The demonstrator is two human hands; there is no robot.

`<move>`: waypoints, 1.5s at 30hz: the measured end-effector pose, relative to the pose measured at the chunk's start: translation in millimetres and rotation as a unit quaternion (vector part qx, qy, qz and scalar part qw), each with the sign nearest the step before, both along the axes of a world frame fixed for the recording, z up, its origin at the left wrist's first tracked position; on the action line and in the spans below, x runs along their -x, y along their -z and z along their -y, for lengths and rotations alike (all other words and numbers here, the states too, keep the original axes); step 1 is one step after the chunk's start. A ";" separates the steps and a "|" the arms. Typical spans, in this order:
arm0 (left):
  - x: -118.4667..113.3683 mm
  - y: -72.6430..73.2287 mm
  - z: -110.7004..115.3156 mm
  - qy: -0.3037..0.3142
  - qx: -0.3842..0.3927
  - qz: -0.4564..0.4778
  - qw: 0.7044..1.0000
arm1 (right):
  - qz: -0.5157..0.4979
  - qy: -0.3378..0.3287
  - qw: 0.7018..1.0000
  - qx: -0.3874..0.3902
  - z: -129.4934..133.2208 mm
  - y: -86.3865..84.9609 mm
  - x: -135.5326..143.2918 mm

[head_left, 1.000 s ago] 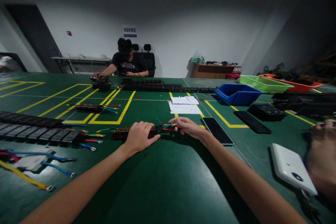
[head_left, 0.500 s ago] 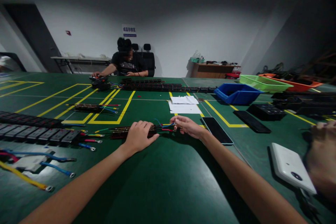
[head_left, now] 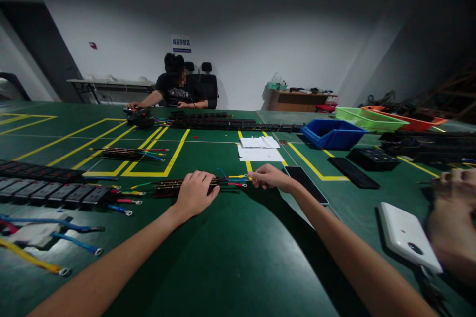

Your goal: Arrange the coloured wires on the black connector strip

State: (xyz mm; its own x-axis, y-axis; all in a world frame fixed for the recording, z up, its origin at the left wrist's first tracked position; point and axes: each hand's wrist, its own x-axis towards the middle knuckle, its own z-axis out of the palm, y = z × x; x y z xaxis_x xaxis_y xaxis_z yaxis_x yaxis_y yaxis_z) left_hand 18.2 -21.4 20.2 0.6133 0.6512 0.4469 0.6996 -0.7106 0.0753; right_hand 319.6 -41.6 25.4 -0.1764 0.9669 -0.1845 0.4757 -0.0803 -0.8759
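Your left hand (head_left: 195, 194) lies palm down over the dark wire bundle (head_left: 167, 188), its fingers gently curved and close together, its thumb spread apart; it is part open and presses on the bundle without closing round it. The bundle lies lengthwise on the green table (head_left: 238, 257) before you, its coloured leads (head_left: 234, 178) extending right, several ending in metal rings. Your right hand (head_left: 270, 178) is nearly closed, thumb and forefinger pinching at the leads' tips; which lead is held is too small to tell.

Just beyond your right hand lies a phone (head_left: 307, 184), with white papers (head_left: 259, 149) farther left. A second bundle (head_left: 121, 153) lies beyond your left hand, and rows of black modules (head_left: 55, 191) lie at the left. Farther right are a blue bin (head_left: 332, 134) and a white device (head_left: 408, 237), beside another person's blurred hand (head_left: 451, 223).
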 end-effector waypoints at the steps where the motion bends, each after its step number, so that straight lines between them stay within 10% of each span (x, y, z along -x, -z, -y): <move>1: -0.1 -0.2 0.2 0.001 0.000 0.001 1.000 | 0.015 0.000 1.000 -0.004 0.3 -1.7 -0.7; 28: -1.2 -4.2 2.1 -0.013 0.002 -0.031 0.999 | 0.289 0.022 0.955 -0.070 1.1 -12.2 37.7; 45: -0.9 -3.6 1.3 -0.003 0.011 -0.023 1.000 | 0.199 0.104 0.953 -0.204 -6.8 14.7 38.6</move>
